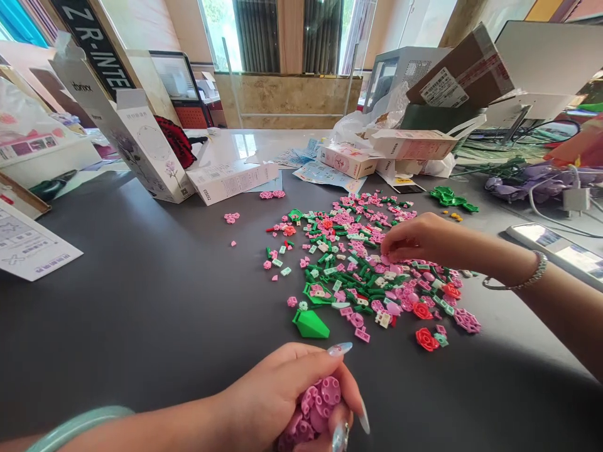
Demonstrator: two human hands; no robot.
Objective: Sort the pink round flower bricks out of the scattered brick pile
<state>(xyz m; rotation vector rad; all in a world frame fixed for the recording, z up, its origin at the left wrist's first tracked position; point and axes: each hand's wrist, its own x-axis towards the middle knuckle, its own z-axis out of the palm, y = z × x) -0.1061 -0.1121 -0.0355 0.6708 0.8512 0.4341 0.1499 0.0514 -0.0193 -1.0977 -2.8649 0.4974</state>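
Observation:
My left hand (292, 389) is near the front of the table, fingers curled around a handful of pink building-block pieces (313, 411), several of them round. Over the right part of a scattered pile of building-block pieces (351, 267), my right hand (414, 238) reaches down with its fingertips pinched at a pink piece (385, 258). The pile mixes pink, dark green, mint, white and red pieces. A bright green faceted piece (311, 324) lies at its front edge, and a red rose piece (426, 339) rests at the front right.
White boxes (235, 180) stand and lie at the back left. Behind the pile are blue printed sheets (325, 176), a pink box (347, 161) and a cardboard box (459, 69). At right lie green leaf pieces (450, 198), a phone (556, 245) and a white charger (575, 199).

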